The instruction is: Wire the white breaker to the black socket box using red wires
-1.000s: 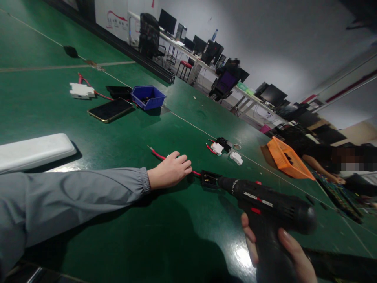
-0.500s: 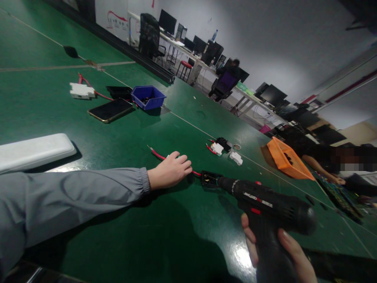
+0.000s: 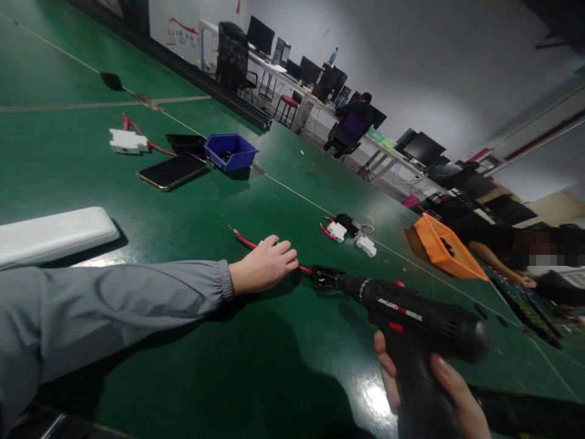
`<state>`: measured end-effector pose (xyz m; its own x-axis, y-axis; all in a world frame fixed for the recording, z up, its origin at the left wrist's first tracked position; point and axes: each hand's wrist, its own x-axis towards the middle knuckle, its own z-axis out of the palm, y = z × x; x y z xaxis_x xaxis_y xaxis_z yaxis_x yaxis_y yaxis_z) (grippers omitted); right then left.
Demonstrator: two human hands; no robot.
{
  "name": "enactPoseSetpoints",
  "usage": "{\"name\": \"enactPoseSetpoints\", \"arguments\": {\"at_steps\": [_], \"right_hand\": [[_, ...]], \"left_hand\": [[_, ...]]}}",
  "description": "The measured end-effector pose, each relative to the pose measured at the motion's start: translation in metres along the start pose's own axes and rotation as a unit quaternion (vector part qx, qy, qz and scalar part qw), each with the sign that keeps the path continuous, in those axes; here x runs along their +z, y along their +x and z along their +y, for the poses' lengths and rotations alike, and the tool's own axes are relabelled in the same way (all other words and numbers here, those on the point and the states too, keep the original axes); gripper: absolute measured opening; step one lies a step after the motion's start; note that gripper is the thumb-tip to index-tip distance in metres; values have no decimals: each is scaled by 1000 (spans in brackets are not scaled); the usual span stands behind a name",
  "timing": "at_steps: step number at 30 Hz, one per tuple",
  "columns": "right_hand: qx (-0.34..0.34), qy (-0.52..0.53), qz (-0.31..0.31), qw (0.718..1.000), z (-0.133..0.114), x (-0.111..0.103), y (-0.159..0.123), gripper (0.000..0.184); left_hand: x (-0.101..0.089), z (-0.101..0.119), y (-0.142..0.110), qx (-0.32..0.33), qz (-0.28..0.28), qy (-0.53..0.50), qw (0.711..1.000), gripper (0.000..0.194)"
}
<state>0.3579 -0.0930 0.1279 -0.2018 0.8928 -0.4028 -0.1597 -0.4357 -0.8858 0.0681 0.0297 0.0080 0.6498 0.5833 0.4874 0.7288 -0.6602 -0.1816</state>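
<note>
- L hand (image 3: 265, 265), 1, grey sleeve (image 3: 137, 305): palm down, fingers bent & side by side over red wire (image 3: 244, 239); fingertip grip hidden, so pinch or mere press couldn't tell.
- Red wire, 1: ran out both sides of L hand; bare end pointed away, other end met blk housing.
- Blk housing (image 3: 326, 277), 1: on green worktop (image 3: 173, 225), betw. L hand & drill; hollow side up, brassy bits inside.
- R hand (image 3: 459, 393), 1: wrapped round grip of drill.
- Drill (image 3: 411, 311), 1, blk w/ red parts: held approx. level, nose at R end of blk housing; exact bit contact too small to tell.
- Wht block (image 3: 337, 230), 1, w/ short red leads: beyond blk housing, next to blk piece (image 3: 347, 224); 2nd wht block (image 3: 366, 245) nearby.
- Blue bin (image 3: 242, 160), 1, small dark parts in: far L, nr phone (image 3: 172, 172), blk tray (image 3: 185, 142) & wht module (image 3: 128, 142) w/ red wire.
- Wht case (image 3: 59, 231), 1, long: L edge, beyond sleeve.
- Orange basket (image 3: 461, 263), 1: far R, tilted in view, dark items in.
- Co-worker's hand (image 3: 528, 280): R edge, nr coloured wires (image 3: 525, 299).
</note>
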Motion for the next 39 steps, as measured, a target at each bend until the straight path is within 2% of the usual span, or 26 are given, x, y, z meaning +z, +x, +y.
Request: {"name": "enactPoseSetpoints", "arguments": {"at_steps": [4,21,29,39], "right_hand": [[19,19,3,1000,0,-1,0,46],[19,8,36,999,-1,3,-1,53],[13,16,-2,1000,-2,0,1,46],[1,11,19,1000,3,-1,0,51]], "left_hand": [[1,0,0,1,-2,0,1000,10],[1,-1,-1,2,-10,-1,1000,11],[1,-1,-1,0,-3,4,1000,10],[1,0,-1,0,-2,0,1000,10]]}}
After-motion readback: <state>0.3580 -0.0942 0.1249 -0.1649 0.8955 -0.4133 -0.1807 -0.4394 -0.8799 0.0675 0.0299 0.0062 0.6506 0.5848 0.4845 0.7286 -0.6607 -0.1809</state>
